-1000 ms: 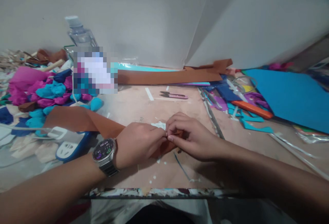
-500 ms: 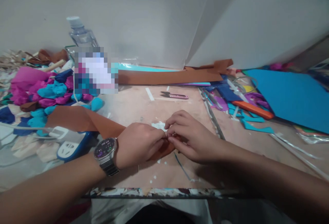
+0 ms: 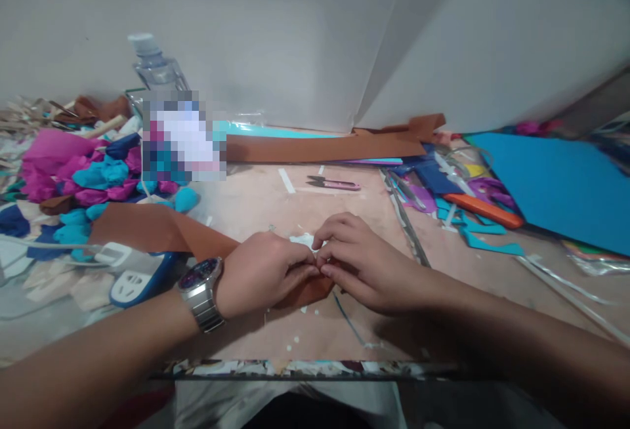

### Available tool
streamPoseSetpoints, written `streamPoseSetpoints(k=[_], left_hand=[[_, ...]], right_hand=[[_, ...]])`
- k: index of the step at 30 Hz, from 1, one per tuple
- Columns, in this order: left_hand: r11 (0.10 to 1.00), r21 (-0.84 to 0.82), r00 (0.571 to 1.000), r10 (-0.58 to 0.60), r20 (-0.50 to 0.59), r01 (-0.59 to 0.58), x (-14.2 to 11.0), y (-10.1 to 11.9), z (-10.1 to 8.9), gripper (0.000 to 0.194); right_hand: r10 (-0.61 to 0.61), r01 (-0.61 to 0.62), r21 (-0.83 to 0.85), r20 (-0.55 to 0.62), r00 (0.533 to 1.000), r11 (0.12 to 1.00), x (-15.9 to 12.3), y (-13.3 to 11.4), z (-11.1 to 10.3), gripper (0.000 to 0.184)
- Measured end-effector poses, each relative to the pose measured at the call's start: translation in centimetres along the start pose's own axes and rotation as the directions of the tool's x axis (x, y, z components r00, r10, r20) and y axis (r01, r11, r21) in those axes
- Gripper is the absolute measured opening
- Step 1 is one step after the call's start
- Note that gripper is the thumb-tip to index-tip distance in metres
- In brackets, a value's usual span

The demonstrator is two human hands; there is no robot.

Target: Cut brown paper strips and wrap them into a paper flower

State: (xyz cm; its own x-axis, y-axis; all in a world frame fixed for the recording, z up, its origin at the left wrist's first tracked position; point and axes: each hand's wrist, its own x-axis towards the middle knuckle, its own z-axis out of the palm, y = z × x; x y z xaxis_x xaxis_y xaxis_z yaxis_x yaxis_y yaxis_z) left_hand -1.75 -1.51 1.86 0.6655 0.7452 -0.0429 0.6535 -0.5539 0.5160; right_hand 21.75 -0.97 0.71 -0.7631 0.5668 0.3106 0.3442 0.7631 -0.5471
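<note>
A long brown paper strip (image 3: 152,229) runs from the left across the table and under my left hand (image 3: 268,271). Its end shows below my fingers, where my left thumb and forefinger pinch it. My right hand (image 3: 361,262) meets the left at the strip's end, thumb and fingertips pressed together there. What lies exactly between the fingertips is hidden. Just behind the hands is a white patch (image 3: 302,240) on the tabletop. A wristwatch (image 3: 201,291) is on my left wrist.
Thread snips (image 3: 335,183) lie behind the hands. Crumpled pink and blue paper pieces (image 3: 93,170) and a power strip (image 3: 135,281) are at left. A bottle (image 3: 157,68) stands at the back. An orange-handled cutter (image 3: 485,210) and blue sheets (image 3: 561,183) lie at right.
My left hand has rolled slightly, so the watch face tilts away and its band shows more. The fingertips stay together, and more of the brown strip's end shows below them.
</note>
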Motion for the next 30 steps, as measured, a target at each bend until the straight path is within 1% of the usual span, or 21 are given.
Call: streamPoseSetpoints(k=[4, 7, 13, 16, 19, 21, 26, 30], left_hand=[[0.997, -0.075, 1.0, -0.003, 0.0, 0.003, -0.09, 0.22, -0.19, 0.025], [0.992, -0.124, 0.999, -0.028, 0.016, 0.029, -0.16, 0.33, -0.44, 0.028], [0.984, -0.165, 0.997, -0.061, 0.051, 0.069, -0.06, 0.22, -0.52, 0.027], [0.977, -0.198, 0.996, -0.066, 0.057, 0.076, -0.08, 0.3, -0.61, 0.029], [0.967, -0.242, 0.994, -0.062, 0.085, 0.081, -0.06, 0.38, -0.78, 0.031], [0.964, -0.253, 0.993, -0.058, 0.106, 0.084, 0.02, 0.44, -0.85, 0.03], [0.96, -0.265, 0.992, -0.061, 0.114, 0.089, 0.22, 0.67, -0.94, 0.029], [0.938, -0.334, 0.991, -0.046, 0.125, 0.086, 0.19, 0.55, -0.95, 0.026]], right_hand=[[0.022, -0.022, -0.004, -0.026, 0.999, 1.0, 0.08, -0.14, -0.03, 0.011], [0.033, -0.033, -0.003, -0.056, 0.998, 0.999, 0.12, -0.1, -0.03, 0.011], [-0.005, 0.005, 0.0, -0.117, 0.993, 1.0, -0.14, 0.12, -0.06, 0.008], [-0.027, 0.025, -0.021, -0.132, 0.991, 0.999, -0.2, 0.22, 0.03, 0.007], [-0.035, 0.032, -0.021, -0.145, 0.989, 0.999, -0.17, 0.28, 0.12, 0.008], [-0.032, 0.029, -0.024, -0.15, 0.988, 0.999, -0.16, 0.29, 0.15, 0.007], [-0.029, 0.024, -0.04, -0.138, 0.99, 0.999, -0.26, 0.31, 0.08, 0.006], [-0.041, 0.032, -0.056, -0.163, 0.986, 0.998, -0.29, 0.42, 0.08, 0.007]])
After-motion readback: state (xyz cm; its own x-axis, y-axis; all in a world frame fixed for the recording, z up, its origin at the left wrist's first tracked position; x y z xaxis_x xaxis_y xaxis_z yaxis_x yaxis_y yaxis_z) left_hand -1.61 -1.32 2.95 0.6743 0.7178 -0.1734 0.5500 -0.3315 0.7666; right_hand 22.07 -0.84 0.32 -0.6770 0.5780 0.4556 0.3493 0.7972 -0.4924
